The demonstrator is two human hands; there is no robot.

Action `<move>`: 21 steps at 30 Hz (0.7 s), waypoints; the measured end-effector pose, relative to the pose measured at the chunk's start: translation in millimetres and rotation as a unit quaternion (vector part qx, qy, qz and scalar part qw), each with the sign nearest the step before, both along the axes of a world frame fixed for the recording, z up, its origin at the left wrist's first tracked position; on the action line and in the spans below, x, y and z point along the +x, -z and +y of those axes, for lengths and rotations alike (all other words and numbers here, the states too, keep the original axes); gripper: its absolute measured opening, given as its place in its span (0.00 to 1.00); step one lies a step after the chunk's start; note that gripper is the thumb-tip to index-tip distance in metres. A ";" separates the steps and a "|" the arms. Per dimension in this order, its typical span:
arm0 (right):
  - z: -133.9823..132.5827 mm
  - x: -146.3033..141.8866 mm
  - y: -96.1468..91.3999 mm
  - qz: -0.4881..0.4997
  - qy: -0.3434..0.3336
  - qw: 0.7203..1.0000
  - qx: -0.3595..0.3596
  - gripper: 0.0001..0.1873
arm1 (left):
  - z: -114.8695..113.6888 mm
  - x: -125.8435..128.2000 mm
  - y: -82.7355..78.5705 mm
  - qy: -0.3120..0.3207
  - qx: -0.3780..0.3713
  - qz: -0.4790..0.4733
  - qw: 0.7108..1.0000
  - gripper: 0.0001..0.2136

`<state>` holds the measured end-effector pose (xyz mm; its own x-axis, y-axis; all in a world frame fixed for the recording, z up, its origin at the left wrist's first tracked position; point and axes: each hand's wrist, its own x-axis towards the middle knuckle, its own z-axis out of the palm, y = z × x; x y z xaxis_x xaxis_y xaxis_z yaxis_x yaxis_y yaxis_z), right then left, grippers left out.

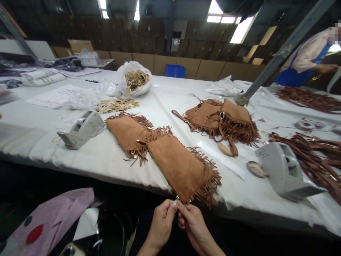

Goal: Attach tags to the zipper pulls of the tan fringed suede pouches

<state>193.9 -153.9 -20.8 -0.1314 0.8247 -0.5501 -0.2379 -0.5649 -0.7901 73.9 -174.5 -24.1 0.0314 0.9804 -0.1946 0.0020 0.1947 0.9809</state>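
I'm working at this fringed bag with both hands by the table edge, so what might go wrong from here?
The front fringed bag reaches the near edge of the table, so a tug might pull it off.

The left hand and right hand pinch a small pale piece; it could slip and drop out of sight below.

The second fringed bag lies right up against the front one, so their fringes might snag.

A tan, suede-like pouch (177, 163) is laid flat on a white-covered table (170, 106), slanted from eleven o'clock to five. Brown fringe (209, 181) is spread along its three o'clock side; a metal fitting (178, 197) is seen at its six o'clock corner. Just beyond, a small whitish piece (174, 202), its material unclear, is pinched.
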 end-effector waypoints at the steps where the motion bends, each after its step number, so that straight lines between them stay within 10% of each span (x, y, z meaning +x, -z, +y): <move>1: 0.9 -1.1 4.0 0.011 0.003 1.000 0.010 0.27 | 0.7 -0.3 1.8 0.000 -0.010 -0.008 1.000 0.17; 6: 4.2 -5.6 14.7 -0.037 0.017 0.997 0.059 0.28 | -2.0 0.0 8.1 -0.045 -0.049 0.063 0.996 0.18; 12: 6.9 -3.8 19.1 -0.081 -0.016 0.994 0.074 0.30 | -8.8 -2.3 4.7 -0.081 0.078 0.190 0.975 0.16; 21: 16.5 15.8 6.5 -0.044 -0.148 0.978 0.140 0.26 | 5.2 1.6 8.6 -0.118 -0.107 -0.100 0.982 0.19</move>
